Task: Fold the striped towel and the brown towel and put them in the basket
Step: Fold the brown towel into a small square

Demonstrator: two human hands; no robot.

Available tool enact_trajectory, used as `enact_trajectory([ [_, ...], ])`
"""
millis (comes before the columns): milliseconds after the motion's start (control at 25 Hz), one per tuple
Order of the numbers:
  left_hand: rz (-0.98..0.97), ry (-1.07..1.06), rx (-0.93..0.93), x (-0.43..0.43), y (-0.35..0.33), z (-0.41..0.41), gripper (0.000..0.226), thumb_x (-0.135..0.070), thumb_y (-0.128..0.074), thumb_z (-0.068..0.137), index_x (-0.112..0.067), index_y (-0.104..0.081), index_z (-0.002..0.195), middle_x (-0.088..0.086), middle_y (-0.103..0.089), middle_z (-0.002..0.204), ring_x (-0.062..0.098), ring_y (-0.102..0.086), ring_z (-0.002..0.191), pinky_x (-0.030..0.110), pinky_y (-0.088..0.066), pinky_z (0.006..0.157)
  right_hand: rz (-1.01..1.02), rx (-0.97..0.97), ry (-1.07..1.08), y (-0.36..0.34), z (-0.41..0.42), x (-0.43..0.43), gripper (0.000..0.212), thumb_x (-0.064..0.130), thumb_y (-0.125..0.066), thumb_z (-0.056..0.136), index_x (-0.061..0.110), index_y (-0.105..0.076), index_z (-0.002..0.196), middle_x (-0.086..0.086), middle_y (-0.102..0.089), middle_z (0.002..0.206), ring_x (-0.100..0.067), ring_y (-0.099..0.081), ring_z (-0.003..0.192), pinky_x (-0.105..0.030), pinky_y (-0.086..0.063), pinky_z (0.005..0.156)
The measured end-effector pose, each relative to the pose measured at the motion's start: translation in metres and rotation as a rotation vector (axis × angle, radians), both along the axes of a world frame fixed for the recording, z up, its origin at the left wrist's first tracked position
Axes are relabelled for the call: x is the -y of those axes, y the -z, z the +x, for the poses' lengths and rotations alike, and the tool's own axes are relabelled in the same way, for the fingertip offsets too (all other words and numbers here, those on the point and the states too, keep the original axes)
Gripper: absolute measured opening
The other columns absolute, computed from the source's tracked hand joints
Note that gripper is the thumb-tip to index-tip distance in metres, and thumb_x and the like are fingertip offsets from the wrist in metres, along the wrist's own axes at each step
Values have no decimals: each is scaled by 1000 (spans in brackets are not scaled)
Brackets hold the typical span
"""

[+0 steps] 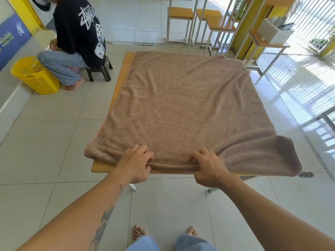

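A large brown towel (pixel 183 105) lies spread over a low wooden table (pixel 101 166), covering nearly all of it. Its near right corner hangs past the table edge. My left hand (pixel 135 164) grips the near hem of the towel, fingers curled into the cloth. My right hand (pixel 206 166) grips the same hem a short way to the right. A yellow plastic basket (pixel 35 75) stands on the floor at the far left. No striped towel is in view.
A person in a dark shirt (pixel 76 31) sits on a small black stool (pixel 101 69) beside the basket. Wooden stools with metal legs (pixel 181 17) stand beyond the table. A shelf with a white box (pixel 273 31) is at the far right. Tiled floor surrounds the table.
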State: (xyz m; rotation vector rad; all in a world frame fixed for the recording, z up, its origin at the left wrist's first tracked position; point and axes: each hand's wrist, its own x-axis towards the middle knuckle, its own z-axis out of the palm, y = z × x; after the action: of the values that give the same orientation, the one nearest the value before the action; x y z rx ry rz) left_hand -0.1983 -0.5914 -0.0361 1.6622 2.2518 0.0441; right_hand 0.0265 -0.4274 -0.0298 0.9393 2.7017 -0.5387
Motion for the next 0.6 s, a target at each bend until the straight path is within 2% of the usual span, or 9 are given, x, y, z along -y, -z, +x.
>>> enact_trajectory([
  [120,-112,-103,-36,-14,-8,10,7,-24,-50,82,-28,-45,84,-8,-43,95,17,-40,92,35,-40,86,198,165,47,-3,36,-17,42,26,-53,75,25,-48,117,-1,-47,116,-26,-44,111,-43,-38,99],
  [200,-222,-192,-103,-24,-18,21,12,-24,-51,79,-25,-50,91,-2,-48,104,20,-45,99,39,-41,91,245,137,81,-5,61,-33,34,25,-48,76,25,-49,110,0,-48,113,-26,-44,109,-43,-37,97],
  [280,-314,-262,-166,-41,-26,44,27,-26,-53,79,-24,-52,106,2,-49,115,24,-47,110,43,-40,97,308,49,117,-6,89,-54,36,24,-46,73,25,-47,110,-1,-45,112,-25,-40,106,-40,-38,94],
  [360,-257,-280,-152,-65,-28,81,36,-24,-53,81,-24,-49,118,2,-47,121,24,-46,114,42,-39,99,318,8,226,-8,122,-81,39,23,-49,74,24,-43,113,-3,-43,114,-25,-39,105,-39,-38,93],
  [440,-103,-206,-107,-98,-26,131,33,-21,-50,86,-27,-48,117,-2,-47,118,21,-46,110,38,-38,94,271,56,292,-8,163,-113,42,25,-51,76,22,-41,116,-6,-42,119,-29,-40,111,-42,-39,97],
  [520,21,-135,-58,-134,-23,191,24,-20,-49,88,-31,-49,110,-8,-46,111,18,-46,108,34,-33,87,205,137,263,-6,206,-141,42,25,-53,78,22,-43,119,-6,-42,122,-29,-41,114,-42,-40,99],
  [600,41,-118,-22,-164,-16,242,25,-22,-50,90,-32,-50,113,-8,-45,113,18,-45,112,34,-34,89,137,120,207,-4,235,-159,36,21,-53,81,22,-49,117,-4,-49,119,-28,-46,110,-40,-41,95],
])
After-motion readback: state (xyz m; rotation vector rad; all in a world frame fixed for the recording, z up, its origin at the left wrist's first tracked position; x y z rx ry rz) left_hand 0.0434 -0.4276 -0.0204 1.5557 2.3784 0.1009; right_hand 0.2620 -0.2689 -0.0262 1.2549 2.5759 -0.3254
